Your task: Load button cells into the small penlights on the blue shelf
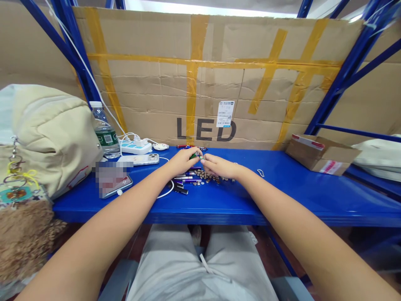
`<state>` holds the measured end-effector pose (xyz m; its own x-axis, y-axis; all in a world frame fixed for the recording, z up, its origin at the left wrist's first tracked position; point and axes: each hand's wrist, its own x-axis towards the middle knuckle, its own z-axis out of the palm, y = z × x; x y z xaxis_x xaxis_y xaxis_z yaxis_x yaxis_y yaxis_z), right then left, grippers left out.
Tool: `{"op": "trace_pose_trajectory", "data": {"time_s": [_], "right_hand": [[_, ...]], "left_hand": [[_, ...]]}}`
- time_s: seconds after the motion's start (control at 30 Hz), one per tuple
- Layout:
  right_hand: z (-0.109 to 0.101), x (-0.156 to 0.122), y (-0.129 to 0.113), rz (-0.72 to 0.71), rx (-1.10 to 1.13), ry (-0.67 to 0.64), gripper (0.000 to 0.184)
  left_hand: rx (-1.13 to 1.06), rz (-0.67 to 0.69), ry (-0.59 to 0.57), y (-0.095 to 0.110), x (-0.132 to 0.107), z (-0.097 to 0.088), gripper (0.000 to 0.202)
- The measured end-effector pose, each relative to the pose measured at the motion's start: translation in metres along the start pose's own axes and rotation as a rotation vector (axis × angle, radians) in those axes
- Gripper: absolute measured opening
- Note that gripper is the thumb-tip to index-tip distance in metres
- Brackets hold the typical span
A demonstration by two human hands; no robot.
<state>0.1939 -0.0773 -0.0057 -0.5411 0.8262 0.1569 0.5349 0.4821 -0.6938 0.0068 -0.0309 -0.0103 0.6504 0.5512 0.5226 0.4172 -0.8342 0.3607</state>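
Observation:
My left hand [184,160] is closed around a small green tube [193,156], most of it hidden by the fingers. My right hand [218,164] meets it at the tube's end, its fingertips pinched together; what they hold is too small to make out. Beneath both hands lies a pile of small round metal pieces [213,177], like button cells. Left of the pile are several purple and silver tubes [191,181], and nearer me a few black tubes [181,189]. Behind my left hand lie some red tubes [182,146].
On the left of the blue table [206,209] are a beige bag [59,138], a water bottle [105,133], a power strip [134,146] and two phones, with a white cable [169,192]. A small metal clip [260,172] and a cardboard box [322,154] lie right. Taped cardboard [150,92] stands behind.

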Motion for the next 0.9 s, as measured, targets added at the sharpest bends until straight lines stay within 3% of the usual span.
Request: {"op": "trace_pose_trajectory", "data": {"time_s": [0.23,0.43,0.57,0.77,0.9], "right_hand": [[0.0059,0.0022,-0.0044,-0.034,0.047,-0.001,0.031],[0.0056,0.007,0.0004,0.042,-0.441,0.273,0.017],[0.0053,0.0069,-0.0026,0.133,-0.689,0.301,0.021],[0.0069,0.005,-0.0056,0.154,-0.873,0.219,0.032],[0.0056,0.0041,-0.0091,0.149,-0.877,0.212,0.033]], "left_hand": [[-0.016,-0.001,0.087,0.0031,0.0,-0.0023,0.014],[0.099,-0.121,0.044,0.0012,0.0026,0.0036,0.008],[0.118,-0.08,-0.081,-0.0002,0.0025,0.0058,0.016],[-0.051,-0.069,-0.091,0.0012,0.0008,0.0028,0.018],[-0.349,-0.265,-0.102,0.0044,0.0003,0.0001,0.018]]}}
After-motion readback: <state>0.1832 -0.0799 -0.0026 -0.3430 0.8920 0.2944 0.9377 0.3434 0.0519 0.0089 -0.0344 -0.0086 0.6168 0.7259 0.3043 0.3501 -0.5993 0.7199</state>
